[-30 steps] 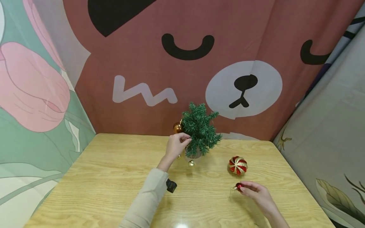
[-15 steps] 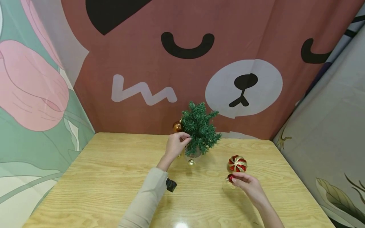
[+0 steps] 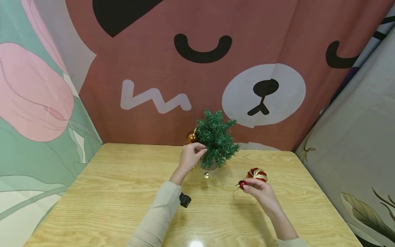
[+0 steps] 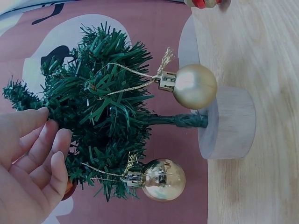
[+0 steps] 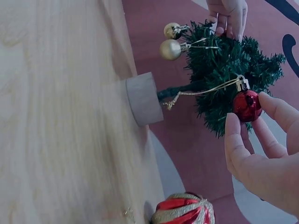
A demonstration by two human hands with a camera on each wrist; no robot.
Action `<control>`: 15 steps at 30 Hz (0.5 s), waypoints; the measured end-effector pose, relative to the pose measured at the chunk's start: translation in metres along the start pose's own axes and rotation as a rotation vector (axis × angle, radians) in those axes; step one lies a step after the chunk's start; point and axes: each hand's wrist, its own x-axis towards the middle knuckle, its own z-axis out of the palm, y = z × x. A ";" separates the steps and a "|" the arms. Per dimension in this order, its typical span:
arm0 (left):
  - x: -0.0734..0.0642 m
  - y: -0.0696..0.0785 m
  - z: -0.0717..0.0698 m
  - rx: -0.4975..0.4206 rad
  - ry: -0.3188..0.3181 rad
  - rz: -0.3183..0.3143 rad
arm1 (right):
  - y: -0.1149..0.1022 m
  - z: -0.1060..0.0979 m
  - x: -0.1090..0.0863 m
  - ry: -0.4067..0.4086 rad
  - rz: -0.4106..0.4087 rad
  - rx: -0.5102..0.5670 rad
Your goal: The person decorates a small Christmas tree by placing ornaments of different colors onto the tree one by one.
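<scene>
A small green artificial Christmas tree (image 3: 217, 137) stands upright on a round grey base (image 4: 233, 123). My left hand (image 3: 189, 157) is at its left side, thumb and fingertips pinching a branch tip. A matte gold bauble (image 4: 195, 87) and a shiny gold bauble (image 4: 163, 180) hang on loops from low branches. An amber bauble (image 3: 192, 137) hangs higher on the left, mostly hidden by my fingers in the left wrist view. With thumb and fingertips my right hand (image 3: 262, 195) holds a small red bauble (image 5: 246, 105), its gold string loop dangling, to the right of the tree.
A larger red-and-gold striped bauble (image 3: 257, 174) lies on the wooden table (image 3: 129, 192), just behind my right hand. A bit of gold string (image 5: 128, 213) lies near it. A printed bear curtain (image 3: 148, 130) hangs directly behind the tree.
My right hand has moved forward and left with the red bauble, toward the tree, now partly covering the striped bauble. My left hand stays at the branch.
</scene>
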 end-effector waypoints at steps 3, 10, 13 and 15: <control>0.000 0.000 0.000 -0.001 0.002 -0.001 | -0.003 0.004 0.004 -0.030 -0.017 0.014; 0.001 0.000 0.000 -0.001 0.002 -0.001 | -0.011 0.013 0.010 -0.037 0.006 -0.009; 0.001 -0.001 0.001 -0.004 0.006 0.005 | -0.012 0.016 0.012 -0.039 -0.003 0.005; 0.000 -0.001 0.001 -0.005 0.007 0.007 | -0.012 0.018 0.014 -0.041 -0.002 0.013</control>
